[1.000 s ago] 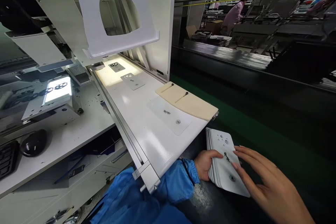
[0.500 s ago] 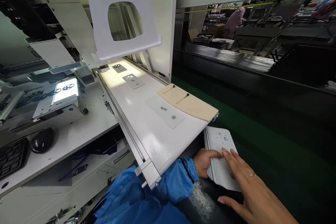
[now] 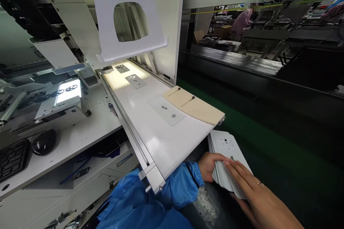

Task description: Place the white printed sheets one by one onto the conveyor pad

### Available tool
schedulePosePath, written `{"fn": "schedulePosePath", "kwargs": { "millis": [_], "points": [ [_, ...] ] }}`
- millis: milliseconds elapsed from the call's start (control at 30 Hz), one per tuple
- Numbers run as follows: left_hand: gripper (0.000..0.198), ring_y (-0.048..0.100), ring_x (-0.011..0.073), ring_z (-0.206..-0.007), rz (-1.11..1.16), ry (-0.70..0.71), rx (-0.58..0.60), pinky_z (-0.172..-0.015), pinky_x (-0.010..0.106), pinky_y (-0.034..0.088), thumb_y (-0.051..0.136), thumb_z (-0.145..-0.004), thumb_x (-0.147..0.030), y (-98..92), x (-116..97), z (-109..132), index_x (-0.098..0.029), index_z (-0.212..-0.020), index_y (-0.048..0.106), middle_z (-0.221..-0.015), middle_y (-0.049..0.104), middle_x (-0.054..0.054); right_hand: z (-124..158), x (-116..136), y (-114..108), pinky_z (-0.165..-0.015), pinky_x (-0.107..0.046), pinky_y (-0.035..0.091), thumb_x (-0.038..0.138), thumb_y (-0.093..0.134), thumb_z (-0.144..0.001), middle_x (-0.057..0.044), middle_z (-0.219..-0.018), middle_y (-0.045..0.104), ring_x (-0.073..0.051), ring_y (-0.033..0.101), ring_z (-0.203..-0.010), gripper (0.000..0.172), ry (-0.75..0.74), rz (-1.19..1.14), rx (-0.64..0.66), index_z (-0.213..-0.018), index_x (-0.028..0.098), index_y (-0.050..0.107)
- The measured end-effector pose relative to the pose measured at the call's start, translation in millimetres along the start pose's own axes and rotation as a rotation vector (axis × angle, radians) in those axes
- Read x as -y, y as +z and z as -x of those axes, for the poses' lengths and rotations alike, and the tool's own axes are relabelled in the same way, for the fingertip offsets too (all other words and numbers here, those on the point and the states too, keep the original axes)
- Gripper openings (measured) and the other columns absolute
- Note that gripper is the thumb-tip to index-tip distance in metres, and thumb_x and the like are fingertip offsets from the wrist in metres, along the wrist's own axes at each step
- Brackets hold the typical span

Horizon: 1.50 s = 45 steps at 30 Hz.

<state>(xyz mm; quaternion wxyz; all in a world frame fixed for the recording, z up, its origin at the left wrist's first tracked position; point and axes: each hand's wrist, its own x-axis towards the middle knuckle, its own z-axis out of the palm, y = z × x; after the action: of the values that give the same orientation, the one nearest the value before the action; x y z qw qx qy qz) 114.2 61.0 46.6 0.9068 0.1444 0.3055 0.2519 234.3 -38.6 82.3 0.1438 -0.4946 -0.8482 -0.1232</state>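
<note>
A stack of thin white sheets (image 3: 225, 143) with small dark prints and rounded corners sits at the lower right, beyond the belt's end. My left hand (image 3: 209, 166) grips its left side, thumb over the top. Across the lower part of the stack lies my right hand (image 3: 249, 186), fingers stretched out on the top sheet, thumb partly hidden at the near edge. On the white belt (image 3: 150, 139) rests a clear printed sheet (image 3: 172, 112); two grey printed sheets (image 3: 135, 81) are farther up, near the lit area.
A cream board (image 3: 193, 105) with two dark knobs spans the belt's right edge. At left are a mouse (image 3: 43, 142), a keyboard (image 3: 13, 159) and a machine with a lit panel (image 3: 68, 92). A white guard (image 3: 131, 48) overhangs the belt. A person in pink (image 3: 242, 21) stands far back.
My right hand has moved onto the stack, its thumb now at the near edge. The top sheet looks shifted towards it. The clear sheet has moved slightly up the belt.
</note>
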Motion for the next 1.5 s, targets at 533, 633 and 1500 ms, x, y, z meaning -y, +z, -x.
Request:
{"fn": "schedulePosePath", "kwargs": {
  "millis": [533,633,1500],
  "points": [
    [0.032,0.065,0.0239,-0.087,0.070,0.013,0.044,-0.093,0.038,0.046,0.064,-0.066,-0.015,-9.4,4.5,-10.1,-0.005,-0.096,0.066,-0.083,0.068,0.011,6.0,-3.0,-5.5,-0.070,-0.029,0.060,0.006,0.022,-0.085,-0.020,-0.131,0.045,-0.024,0.059,-0.103,0.067,-0.078,0.164,0.009,-0.151,0.007,0.009],
    [0.030,0.065,0.0239,-0.086,0.072,0.009,0.025,-0.095,0.041,0.045,0.063,-0.071,-0.018,-8.5,3.5,-9.0,-0.005,-0.098,0.065,-0.083,0.069,0.011,2.0,-3.6,-6.8,-0.070,-0.031,0.060,0.005,0.021,-0.088,-0.018,-0.128,0.049,-0.023,0.059,-0.104,0.065,-0.076,0.180,-0.025,-0.151,0.008,0.006],
    [0.042,0.062,0.0292,-0.103,0.071,0.028,0.025,-0.104,0.044,0.039,0.067,-0.077,-0.038,-3.1,-0.1,-4.7,-0.004,-0.101,0.065,-0.098,0.069,0.017,24.6,-18.3,8.9,-0.075,-0.035,0.059,0.024,0.016,-0.101,-0.009,-0.139,0.040,-0.024,0.052,-0.114,0.049,0.001,0.115,-0.007,-0.148,0.016,0.024]
  ]
}}
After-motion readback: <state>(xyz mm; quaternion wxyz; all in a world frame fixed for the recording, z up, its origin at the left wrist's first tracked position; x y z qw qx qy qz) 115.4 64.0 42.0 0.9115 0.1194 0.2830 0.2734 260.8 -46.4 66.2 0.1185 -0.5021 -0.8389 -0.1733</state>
